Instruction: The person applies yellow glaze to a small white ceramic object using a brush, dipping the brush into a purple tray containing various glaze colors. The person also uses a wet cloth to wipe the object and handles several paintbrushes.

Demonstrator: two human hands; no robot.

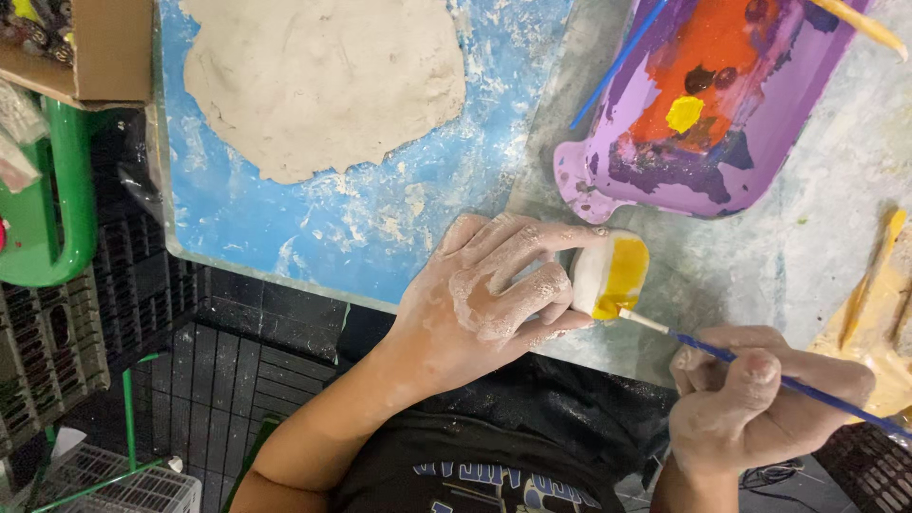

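My left hand (489, 294), dusted with dried clay, grips a small white clay piece (611, 275) whose face is partly painted yellow. My right hand (760, 404) holds a thin blue-handled paintbrush (750, 366), its tip touching the lower edge of the yellow patch. Both hands are over the grey, paint-smeared table edge, close to my body.
A flattened slab of grey clay (323, 81) lies on a blue board (380, 228). A purple palette tray (722, 104) holds orange, yellow and dark paint, with another brush across it. Wooden tools (869, 285) lie at right. A green frame (57, 209) and black crates sit at left.
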